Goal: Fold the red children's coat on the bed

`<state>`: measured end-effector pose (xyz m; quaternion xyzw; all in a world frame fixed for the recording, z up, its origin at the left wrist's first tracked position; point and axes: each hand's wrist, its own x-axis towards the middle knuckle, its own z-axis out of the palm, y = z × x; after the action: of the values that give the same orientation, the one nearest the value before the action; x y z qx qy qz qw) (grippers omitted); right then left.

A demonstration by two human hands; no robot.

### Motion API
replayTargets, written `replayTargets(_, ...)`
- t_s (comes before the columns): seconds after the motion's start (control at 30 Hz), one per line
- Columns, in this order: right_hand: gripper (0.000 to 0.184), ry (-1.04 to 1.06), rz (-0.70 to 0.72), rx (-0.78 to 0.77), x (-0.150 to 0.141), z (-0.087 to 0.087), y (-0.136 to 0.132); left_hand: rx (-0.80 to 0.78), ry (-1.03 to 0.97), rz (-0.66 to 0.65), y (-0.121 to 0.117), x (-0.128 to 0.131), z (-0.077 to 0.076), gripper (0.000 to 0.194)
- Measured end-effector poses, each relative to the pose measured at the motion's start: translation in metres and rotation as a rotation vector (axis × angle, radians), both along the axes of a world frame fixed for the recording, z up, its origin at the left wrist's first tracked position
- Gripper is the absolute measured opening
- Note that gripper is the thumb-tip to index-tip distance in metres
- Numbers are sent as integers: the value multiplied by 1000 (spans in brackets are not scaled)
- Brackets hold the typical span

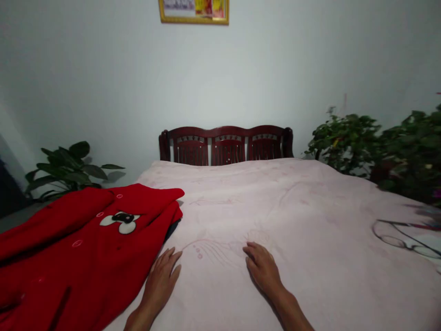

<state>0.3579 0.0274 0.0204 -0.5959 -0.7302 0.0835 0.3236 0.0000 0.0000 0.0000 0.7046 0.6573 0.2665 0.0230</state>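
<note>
A pale pink cloth [220, 289] with faint line patterns covers the broad surface before me. My left hand [161, 277] rests on it, fingers stretched out and holding nothing, just right of a red garment [134, 257]. That garment has round buttons and a white and black patch, and lies spread over the left side. On the cloth to the right lies my right hand [263, 266], its fingers extended and slightly bent, with nothing visible in it. A gap of bare cloth separates the two hands.
Eyeglasses [392, 241] lie at the right edge beside something blurred. A dark wooden bench back [227, 145] stands beyond the cloth. Leafy plants flank it, one at left [69, 168] and bushier plants [347, 140] at right. A gold-framed picture [195, 20] hangs above.
</note>
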Motion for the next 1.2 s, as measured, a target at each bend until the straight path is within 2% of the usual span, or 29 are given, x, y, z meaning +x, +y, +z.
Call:
replayTargets(0.37, 36, -14, 1, 19, 1, -3, 1, 29, 24, 0, 0, -1, -3, 40)
replayTargets(0.57, 37, -2, 4, 3, 0, -2, 1, -32, 12, -20, 3, -5, -5, 41)
replayTargets(1.2, 37, 2, 0, 17, 0, -3, 1, 5, 41, -12, 0, -1, 0, 40)
